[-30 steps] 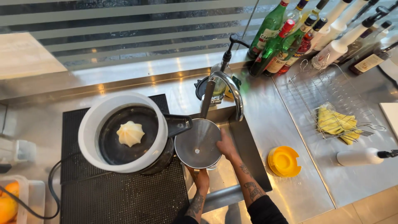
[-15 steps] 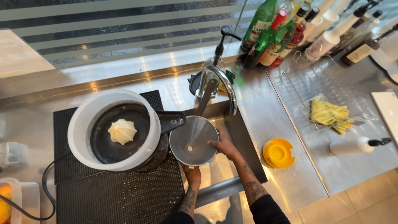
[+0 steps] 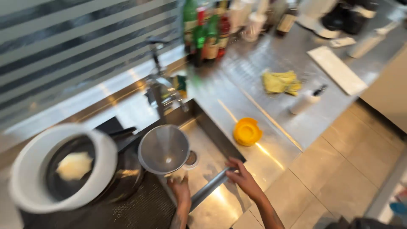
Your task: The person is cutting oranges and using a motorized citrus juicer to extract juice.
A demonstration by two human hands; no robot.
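My left hand (image 3: 180, 189) grips the lower rim of a round metal funnel (image 3: 164, 149) and holds it over the steel sink (image 3: 214, 140), below the faucet (image 3: 159, 91). Off to the right, my right hand (image 3: 242, 177) rests with fingers spread on the sink's front corner, holding nothing. Left of the funnel, a white juicer bowl (image 3: 25, 169) with a pale reamer cone (image 3: 74, 166) sits on a dark ribbed mat (image 3: 140, 210). The picture is blurred by motion.
A yellow-orange round piece (image 3: 247, 131) lies on the steel counter right of the sink. Farther back are a yellow cloth or glove (image 3: 280, 81), a white bottle on its side (image 3: 304, 103), a white board (image 3: 337, 70) and several bottles (image 3: 207, 32). Tiled floor lies at lower right.
My right hand has left the funnel's rim and moved right to the sink's front corner. The left hand still holds the funnel. The view has swung to the right.
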